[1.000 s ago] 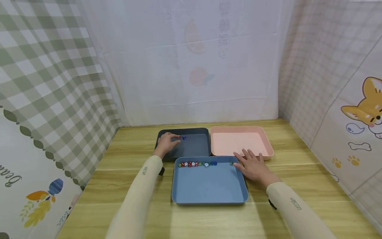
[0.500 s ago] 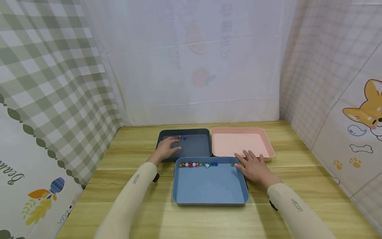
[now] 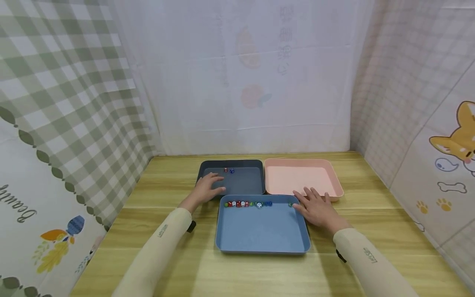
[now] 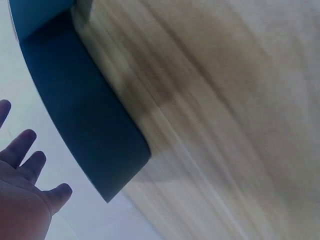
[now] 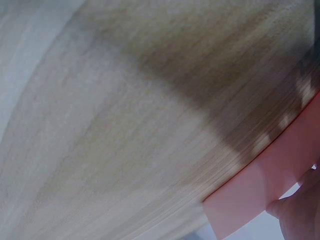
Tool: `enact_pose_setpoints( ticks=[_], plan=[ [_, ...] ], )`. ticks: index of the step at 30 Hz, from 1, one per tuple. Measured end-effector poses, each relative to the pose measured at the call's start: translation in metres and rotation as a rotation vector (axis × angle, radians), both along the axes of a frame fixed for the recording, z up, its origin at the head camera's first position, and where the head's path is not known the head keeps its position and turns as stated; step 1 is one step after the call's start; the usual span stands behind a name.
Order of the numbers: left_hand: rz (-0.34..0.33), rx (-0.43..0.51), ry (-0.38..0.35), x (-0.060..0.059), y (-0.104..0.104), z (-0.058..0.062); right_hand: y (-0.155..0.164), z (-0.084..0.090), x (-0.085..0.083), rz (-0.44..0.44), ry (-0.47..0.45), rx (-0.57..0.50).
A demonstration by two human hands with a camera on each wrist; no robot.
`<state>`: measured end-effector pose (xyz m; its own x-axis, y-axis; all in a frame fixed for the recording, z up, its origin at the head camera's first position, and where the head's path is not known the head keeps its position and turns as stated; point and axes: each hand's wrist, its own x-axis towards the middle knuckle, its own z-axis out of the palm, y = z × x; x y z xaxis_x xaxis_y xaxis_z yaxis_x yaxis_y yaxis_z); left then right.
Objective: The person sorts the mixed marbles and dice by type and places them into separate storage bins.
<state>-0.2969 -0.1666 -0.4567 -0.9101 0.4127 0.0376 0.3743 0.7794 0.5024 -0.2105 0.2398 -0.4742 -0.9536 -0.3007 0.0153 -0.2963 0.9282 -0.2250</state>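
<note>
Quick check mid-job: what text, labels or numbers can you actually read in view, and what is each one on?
"Beauty", in script, upside down: on the left wall cloth.
Small printed label on the left sleeve: too small to read.
Small printed label on the right sleeve: too small to read.
Faint characters on the back curtain: washed out, unreadable.
Pips on the dice: too small to count.

Looking like a makeshift tabletop booth rather than a lived-in room: wooden table (image 3: 178, 181) filling the lower frame, checked cloth (image 3: 67, 82) hanging at left, white sheet (image 3: 245, 74) behind, cartoon-dog curtain (image 3: 426, 103) closing the right side.
</note>
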Motion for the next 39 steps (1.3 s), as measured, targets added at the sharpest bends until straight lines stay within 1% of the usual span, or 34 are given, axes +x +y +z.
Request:
enact_pose_setpoints(
  ticks=[9,15,21,25,29,34,39],
  plan=[
    [-0.002,0.034,0.034,0.011,-0.001,-0.001,-0.002,0.002,0.000,-0.004,-0.011,0.013],
    [-0.004,0.034,0.062,0.018,0.000,-0.005,0.000,-0.002,-0.002,0.000,-0.004,0.000],
    [-0.019,0.031,0.065,0.023,0.002,-0.010,0.004,-0.007,-0.005,0.010,0.011,-0.006],
    [-0.039,0.053,0.076,0.027,0.005,-0.012,0.004,-0.006,-0.004,0.012,0.006,-0.016],
    [-0.050,0.068,0.089,0.032,0.009,-0.015,0.003,-0.004,-0.002,0.012,0.000,0.000],
    [-0.053,0.073,0.085,0.036,0.014,-0.017,0.000,-0.002,-0.001,0.007,0.015,-0.008],
    [-0.044,0.056,0.086,0.037,0.017,-0.020,0.001,-0.003,-0.001,-0.002,-0.001,0.002]
  ],
)
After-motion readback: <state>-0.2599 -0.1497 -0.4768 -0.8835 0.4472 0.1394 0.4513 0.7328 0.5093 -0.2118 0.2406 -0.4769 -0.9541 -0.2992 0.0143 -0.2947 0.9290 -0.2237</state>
